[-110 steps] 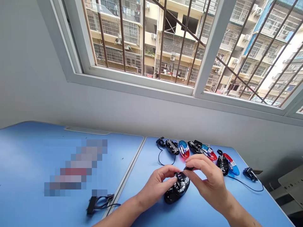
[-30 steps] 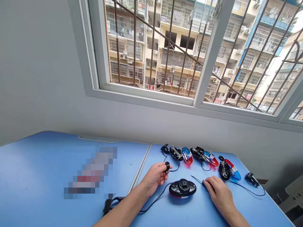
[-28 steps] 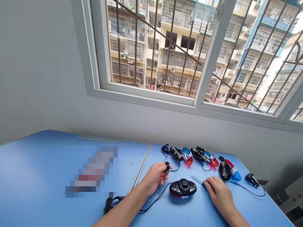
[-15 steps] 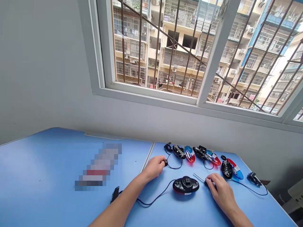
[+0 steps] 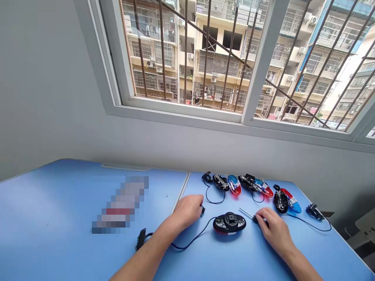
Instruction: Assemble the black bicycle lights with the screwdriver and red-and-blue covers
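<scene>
My left hand [image 5: 189, 210] is closed around a small black part [image 5: 202, 210], which shows past its fingertips just above the table. On the right, my right hand [image 5: 274, 228] rests on the blue table with its fingers closed on the dark handle of a screwdriver [image 5: 247, 213]; the metal shaft points up and left. Between the hands lies a black oval device [image 5: 229, 223] with a round mount on top and a red and white underside. Its black cable runs left, under my left forearm, towards a black clip-like piece [image 5: 141, 239].
Along the back of the table [image 5: 73, 203] lie opened black housings [image 5: 220, 182] beside blue and red covers [image 5: 234, 184], with cables. A black bracket [image 5: 314, 211] sits near the right edge. A blurred-out object [image 5: 123, 203] lies at left. Behind are a wall and barred window.
My left hand has turned slightly and moved a little lower with the small black part, which is now more hidden. The camera view has shifted slightly. My right hand stays on the screwdriver.
</scene>
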Demonstrator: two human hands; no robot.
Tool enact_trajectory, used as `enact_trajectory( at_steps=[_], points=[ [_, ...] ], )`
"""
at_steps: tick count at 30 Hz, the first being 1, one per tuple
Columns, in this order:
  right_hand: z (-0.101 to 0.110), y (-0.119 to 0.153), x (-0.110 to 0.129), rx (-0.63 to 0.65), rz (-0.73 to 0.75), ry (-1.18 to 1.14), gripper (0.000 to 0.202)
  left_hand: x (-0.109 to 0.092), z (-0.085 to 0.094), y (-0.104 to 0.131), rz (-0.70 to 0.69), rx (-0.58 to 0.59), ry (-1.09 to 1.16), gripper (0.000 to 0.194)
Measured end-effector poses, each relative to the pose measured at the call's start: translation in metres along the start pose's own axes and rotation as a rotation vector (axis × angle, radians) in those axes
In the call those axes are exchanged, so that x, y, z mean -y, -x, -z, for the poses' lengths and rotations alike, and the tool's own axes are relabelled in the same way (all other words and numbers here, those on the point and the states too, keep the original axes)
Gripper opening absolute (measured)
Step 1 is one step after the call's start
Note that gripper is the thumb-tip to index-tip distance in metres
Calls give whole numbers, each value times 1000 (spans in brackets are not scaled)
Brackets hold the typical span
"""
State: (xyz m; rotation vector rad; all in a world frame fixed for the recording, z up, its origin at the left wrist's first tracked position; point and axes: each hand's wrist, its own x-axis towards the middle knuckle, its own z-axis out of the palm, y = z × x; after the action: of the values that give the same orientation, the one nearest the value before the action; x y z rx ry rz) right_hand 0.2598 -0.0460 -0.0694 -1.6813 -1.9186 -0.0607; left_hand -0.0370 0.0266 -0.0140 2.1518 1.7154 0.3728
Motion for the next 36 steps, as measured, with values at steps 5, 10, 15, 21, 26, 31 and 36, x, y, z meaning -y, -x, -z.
enact_trajectory(
  at_steps=[5, 10, 15, 21, 26, 31, 36],
  points=[
    [1, 0, -3, 3, -5, -23, 30, 3, 0, -2, -11, 16, 86, 22],
    [4, -1, -3, 25, -29, -59, 32, 7, 9, -4, -14, 9, 302, 23],
    [6, -2, -1, 32, -49, -87, 32, 7, 17, -6, 5, 52, 545, 25],
    [7, 0, -1, 31, -53, -135, 32, 10, 20, -4, 6, 89, 534, 16],
    [9, 0, -1, 60, -62, -171, 32, 7, 21, 4, -62, 60, 342, 14],
    [10, 0, 1, 58, -68, -194, 34, 2, 12, 2, -106, 1, 174, 24],
    [9, 0, 0, 50, -62, -188, 35, 3, 0, -3, -111, 0, 73, 20]
  ],
)
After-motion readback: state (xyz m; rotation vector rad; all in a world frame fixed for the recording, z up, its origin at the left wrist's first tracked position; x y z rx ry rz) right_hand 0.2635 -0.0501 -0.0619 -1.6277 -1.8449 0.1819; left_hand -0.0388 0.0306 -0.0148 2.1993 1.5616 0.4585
